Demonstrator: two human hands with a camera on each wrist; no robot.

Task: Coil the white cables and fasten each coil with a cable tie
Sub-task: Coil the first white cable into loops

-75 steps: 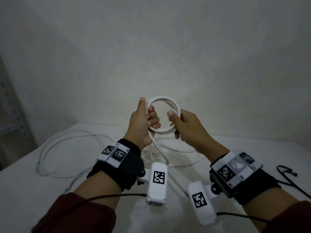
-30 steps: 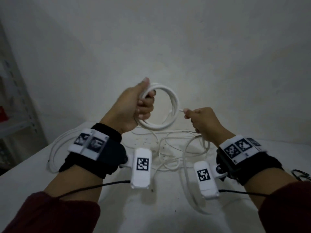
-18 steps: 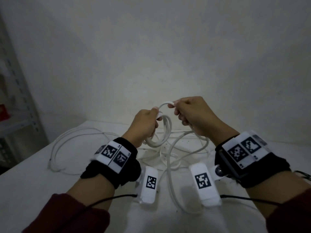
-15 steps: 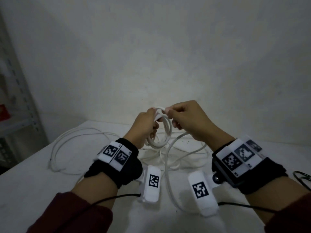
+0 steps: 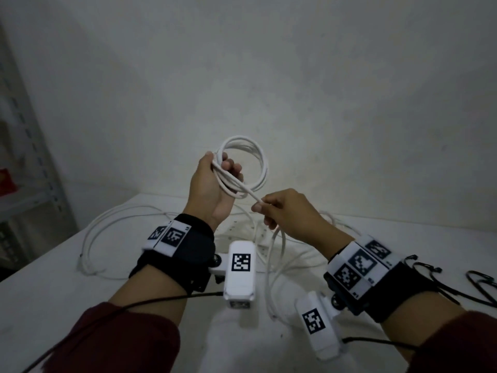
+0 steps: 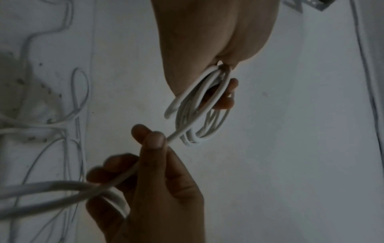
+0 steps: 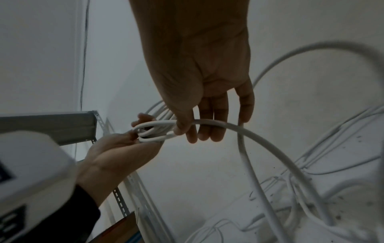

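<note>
Fingers of the left hand (image 5: pixel 212 184) curl round one white cable coil (image 5: pixel 258 162); the right hand (image 5: pixel 285 214) pinches its loose strand (image 5: pixel 248 193). More cables (image 5: pixel 113 219) lie on the desk (image 5: pixel 53 292).

Coil (image 5: pixel 243 165) above table (image 5: pixel 53 292), cable ties (image 5: pixel 481 278) right.

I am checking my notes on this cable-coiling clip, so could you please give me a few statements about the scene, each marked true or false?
1. The left hand grips the coil of white cable. True.
2. The right hand is empty. False: it pinches the cable's free strand.
3. The coil lies flat on the table. False: it is held up in the air.
4. More white cable lies loose on the table. True.
</note>
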